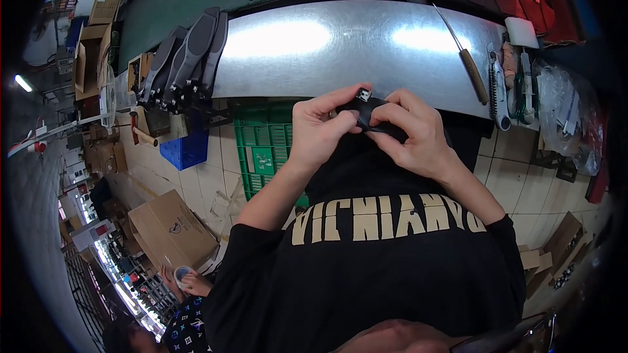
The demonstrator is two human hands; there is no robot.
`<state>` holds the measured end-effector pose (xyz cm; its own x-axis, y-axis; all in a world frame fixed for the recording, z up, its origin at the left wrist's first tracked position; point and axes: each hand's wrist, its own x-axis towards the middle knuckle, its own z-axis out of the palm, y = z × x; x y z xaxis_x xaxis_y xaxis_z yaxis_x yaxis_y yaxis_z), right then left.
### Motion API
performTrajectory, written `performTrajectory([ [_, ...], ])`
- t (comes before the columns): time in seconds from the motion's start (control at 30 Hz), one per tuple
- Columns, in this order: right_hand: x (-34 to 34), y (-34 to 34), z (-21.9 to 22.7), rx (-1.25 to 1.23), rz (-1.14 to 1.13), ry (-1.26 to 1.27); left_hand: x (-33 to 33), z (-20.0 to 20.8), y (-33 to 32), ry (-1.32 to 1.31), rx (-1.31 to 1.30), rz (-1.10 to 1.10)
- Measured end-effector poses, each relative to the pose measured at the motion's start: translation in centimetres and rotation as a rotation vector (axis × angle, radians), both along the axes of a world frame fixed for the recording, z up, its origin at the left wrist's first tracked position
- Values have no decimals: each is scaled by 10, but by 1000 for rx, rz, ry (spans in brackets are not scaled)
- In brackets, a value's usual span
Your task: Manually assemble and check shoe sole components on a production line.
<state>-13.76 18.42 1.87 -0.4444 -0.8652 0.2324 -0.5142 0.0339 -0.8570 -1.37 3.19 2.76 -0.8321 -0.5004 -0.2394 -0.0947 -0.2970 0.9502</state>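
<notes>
At the metal plate (288, 72), left hand (317, 134) and right hand (418, 134) are pinching a dark piece (367, 111), seemingly unfinished, the soles (198, 44) left of the plate maybe done

Two broad white glare patches are cast on the shiny silver metal bench (360, 55), one toward each end. At its near edge, small highlights are caught by the black piece with a shiny silvery end (364, 95). Far left of the bench, a glowing white tube lamp (23, 83) is seen against dimness. Below the bench, folds in the black fabric shirt (392, 287) are mostly lost. Farthest from the bench, lines are bent and corners blacked out.
</notes>
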Motion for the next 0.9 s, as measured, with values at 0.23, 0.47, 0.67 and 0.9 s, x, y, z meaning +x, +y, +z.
performTrajectory([
  [0.23, -5, 1, 2, -197, -42, 240, 2, 12, -7, 18, 430, 13],
  [0.47, -1, 4, 6, -154, -116, 86, 7, 9, -20, -171, 273, -222],
  [0.67, -3, 6, 7, -73, -114, 100, 4, 4, -13, -195, 14, -261],
  [0.9, 4, 6, -1, -63, -106, 85, 4, 2, -12, -254, -44, -294],
])
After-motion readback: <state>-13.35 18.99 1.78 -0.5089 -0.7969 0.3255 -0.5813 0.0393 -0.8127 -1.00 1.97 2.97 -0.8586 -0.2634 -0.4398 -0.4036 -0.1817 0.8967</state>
